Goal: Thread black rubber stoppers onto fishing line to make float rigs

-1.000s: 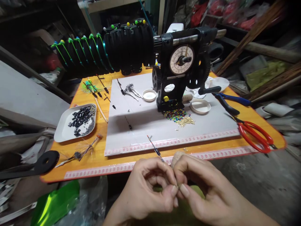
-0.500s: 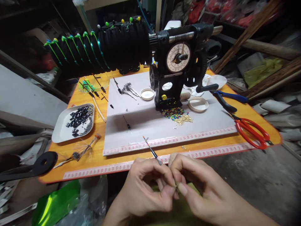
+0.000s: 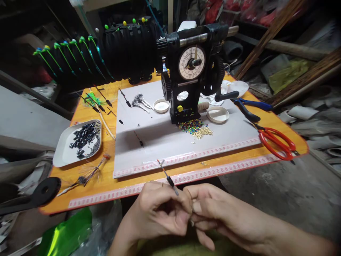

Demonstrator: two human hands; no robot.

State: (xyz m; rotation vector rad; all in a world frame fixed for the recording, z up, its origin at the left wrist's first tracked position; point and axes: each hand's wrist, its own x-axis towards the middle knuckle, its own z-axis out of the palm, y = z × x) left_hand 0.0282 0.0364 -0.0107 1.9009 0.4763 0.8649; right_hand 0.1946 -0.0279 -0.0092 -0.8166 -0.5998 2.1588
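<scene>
My left hand (image 3: 162, 209) is closed, thumb and index finger pinched together at the front table edge. Against its tips presses my right hand (image 3: 213, 209), also pinching, with one lower finger pointing down. A tiny pale bit shows where the fingertips meet; what it is I cannot make out. Over my left index finger lies a thin stalk with a black sleeve (image 3: 170, 181), an orange tip and a grey tail. Its upper end reaches over the measuring tape (image 3: 128, 191) along the table edge. A similar black-sleeved piece (image 3: 141, 143) lies on the grey board (image 3: 160, 156).
A black geared machine with a dial (image 3: 192, 63) stands at the back. Coloured beads (image 3: 190, 125) and gold bits (image 3: 202, 132) lie before it. Red-handled scissors (image 3: 277, 142) and pliers (image 3: 249, 110) are at right. A white tray (image 3: 60, 156) of black pieces and a black tape roll (image 3: 46, 191) are left.
The view has shifted, so the table appears further left. My right thumb and fingers have changed their grip, one finger now hanging lower. My hands still meet at the fingertips.
</scene>
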